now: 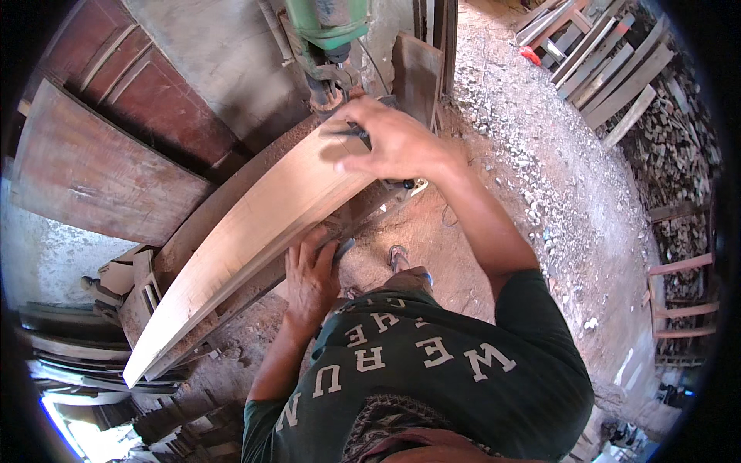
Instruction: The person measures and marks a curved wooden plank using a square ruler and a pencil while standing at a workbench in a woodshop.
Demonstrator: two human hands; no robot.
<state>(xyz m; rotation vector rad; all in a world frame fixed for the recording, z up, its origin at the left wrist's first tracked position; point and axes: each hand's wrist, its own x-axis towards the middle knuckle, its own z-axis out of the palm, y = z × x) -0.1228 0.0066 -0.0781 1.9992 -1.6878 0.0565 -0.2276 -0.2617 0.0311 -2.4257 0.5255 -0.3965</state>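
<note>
A long pale wooden board (pixel 251 212), which looks curved in this view, runs from lower left up to a green drilling machine (pixel 328 23). My right hand (pixel 397 143) arches over the board's far end, thumb and fingers apart, close beside the machine's metal chuck (pixel 328 92). A dark shape shows between thumb and fingers; whether it is a hole, a part or shadow, I cannot make out. Against the board's near side rests my left hand (pixel 312 270), its fingers apart and their tips near the edge. Beneath the board is a darker support covered in sawdust.
Big brown wooden panels (pixel 104 166) lean on the wall at left. Stacked curved boards (pixel 73 347) lie lower left. Long planks (pixel 617 62) and piled wood offcuts (pixel 668 139) line the right side. Wood chips litter the floor (pixel 540 139). My foot (pixel 398 258) is just below the machine.
</note>
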